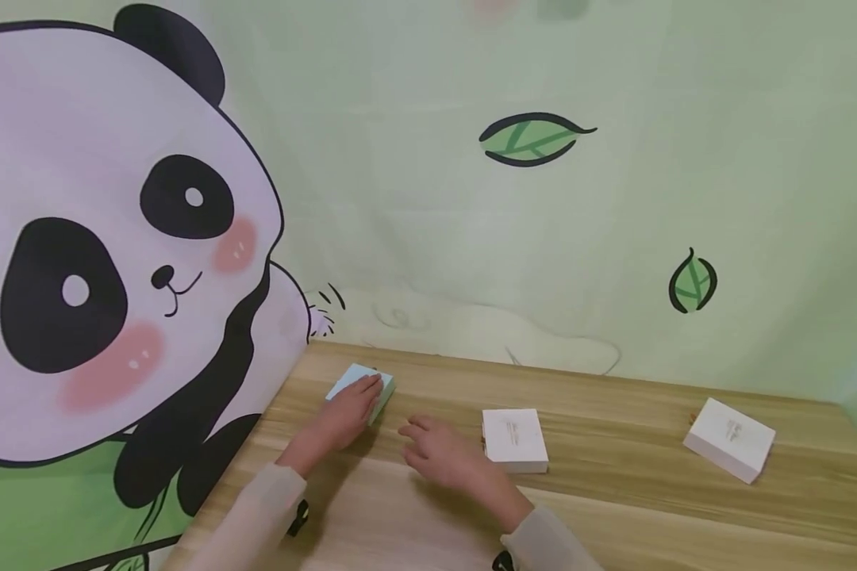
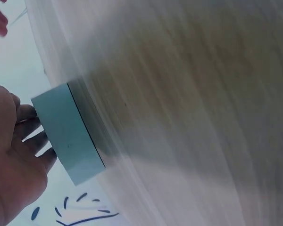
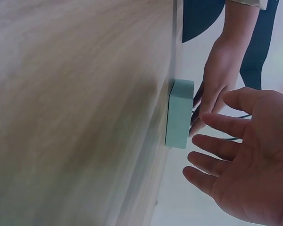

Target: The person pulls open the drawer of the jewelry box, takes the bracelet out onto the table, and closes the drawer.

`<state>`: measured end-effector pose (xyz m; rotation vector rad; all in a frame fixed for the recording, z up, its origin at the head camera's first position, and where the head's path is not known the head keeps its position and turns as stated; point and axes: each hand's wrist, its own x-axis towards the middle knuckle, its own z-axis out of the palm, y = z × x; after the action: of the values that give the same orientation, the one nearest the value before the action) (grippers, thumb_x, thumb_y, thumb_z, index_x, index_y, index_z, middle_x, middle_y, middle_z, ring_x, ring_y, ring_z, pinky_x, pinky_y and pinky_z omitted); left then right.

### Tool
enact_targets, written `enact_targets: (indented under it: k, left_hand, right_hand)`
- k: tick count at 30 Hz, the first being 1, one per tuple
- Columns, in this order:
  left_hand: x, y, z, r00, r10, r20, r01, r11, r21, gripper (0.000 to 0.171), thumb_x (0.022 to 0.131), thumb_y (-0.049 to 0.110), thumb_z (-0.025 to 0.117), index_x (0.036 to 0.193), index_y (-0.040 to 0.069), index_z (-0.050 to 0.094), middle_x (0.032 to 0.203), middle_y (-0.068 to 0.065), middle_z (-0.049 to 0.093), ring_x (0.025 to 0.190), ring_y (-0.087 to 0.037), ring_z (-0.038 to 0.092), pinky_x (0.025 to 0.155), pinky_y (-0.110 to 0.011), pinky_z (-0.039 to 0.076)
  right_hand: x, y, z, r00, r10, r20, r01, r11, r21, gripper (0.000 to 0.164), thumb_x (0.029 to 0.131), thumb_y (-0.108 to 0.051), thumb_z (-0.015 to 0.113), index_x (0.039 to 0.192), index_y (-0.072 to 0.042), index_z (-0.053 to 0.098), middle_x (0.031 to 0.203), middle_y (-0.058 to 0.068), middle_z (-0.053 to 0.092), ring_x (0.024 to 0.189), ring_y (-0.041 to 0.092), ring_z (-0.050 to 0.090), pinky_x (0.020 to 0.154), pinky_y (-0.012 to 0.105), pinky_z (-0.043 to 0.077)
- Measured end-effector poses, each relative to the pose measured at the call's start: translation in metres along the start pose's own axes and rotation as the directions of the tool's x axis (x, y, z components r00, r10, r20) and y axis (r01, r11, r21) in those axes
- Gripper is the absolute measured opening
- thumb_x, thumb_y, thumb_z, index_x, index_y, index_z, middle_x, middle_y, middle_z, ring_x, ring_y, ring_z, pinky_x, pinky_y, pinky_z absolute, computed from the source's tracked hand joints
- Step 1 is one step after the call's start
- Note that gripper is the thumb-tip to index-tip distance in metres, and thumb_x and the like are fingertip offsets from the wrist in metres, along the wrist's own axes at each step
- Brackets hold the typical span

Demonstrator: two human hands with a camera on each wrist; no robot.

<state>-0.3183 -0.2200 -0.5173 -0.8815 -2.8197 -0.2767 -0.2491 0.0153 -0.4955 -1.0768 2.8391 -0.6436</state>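
Observation:
A pale blue-green box point(image 1: 352, 377) lies flat near the far left corner of the wooden table. My left hand point(image 1: 350, 412) rests on its top, the fingers extended over it. In the left wrist view the fingertips touch the upper face of the box point(image 2: 68, 134), and one side of it faces the camera. Over the table to the right, my right hand point(image 1: 443, 452) is held apart from the box with nothing in it. The right wrist view shows this hand point(image 3: 245, 155) with its fingers spread and palm visible.
Just beyond my right hand is a white box point(image 1: 514, 436) with small lettering on top. Another white box point(image 1: 732, 436) lies turned at an angle farther right. A cloth backdrop point(image 1: 400, 159) with a panda and leaves rises behind the wooden table point(image 1: 614, 452).

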Motion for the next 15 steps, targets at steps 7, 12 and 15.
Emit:
enact_targets:
  k: [7,12,15]
  left_hand:
    - [-0.014,-0.018,-0.002,0.998,-0.002,-0.066,0.000,1.000,-0.019,0.039,0.103,-0.001,0.050,0.135,-0.023,0.048,0.140,-0.041,0.047,0.132,-0.053,0.047,0.111,-0.058,0.040]
    - [-0.016,-0.021,-0.003,0.994,-0.101,0.050,0.103,0.994,-0.043,0.053,0.106,0.017,0.051,0.142,-0.020,0.042,0.151,-0.037,0.039,0.140,-0.051,0.039,0.116,-0.057,0.033]
    - [-0.015,-0.017,-0.003,0.981,-0.161,0.107,0.165,0.986,-0.035,0.067,0.106,0.032,0.054,0.147,-0.018,0.037,0.156,-0.034,0.033,0.145,-0.048,0.034,0.118,-0.055,0.030]
  right_hand:
    - [-0.003,0.002,0.002,1.000,0.010,0.007,-0.010,1.000,0.027,0.041,0.106,-0.023,0.053,0.139,-0.001,0.058,0.147,0.021,0.053,0.138,0.034,0.049,0.114,0.045,0.041]
    - [-0.005,0.001,0.001,1.000,0.012,0.015,-0.012,0.999,0.030,0.041,0.105,-0.023,0.054,0.140,-0.001,0.058,0.147,0.020,0.053,0.138,0.034,0.049,0.114,0.046,0.041]
    - [-0.005,0.000,0.002,1.000,0.005,0.007,-0.005,1.000,0.029,0.041,0.105,-0.023,0.055,0.139,-0.002,0.059,0.147,0.020,0.053,0.138,0.034,0.049,0.114,0.046,0.041]
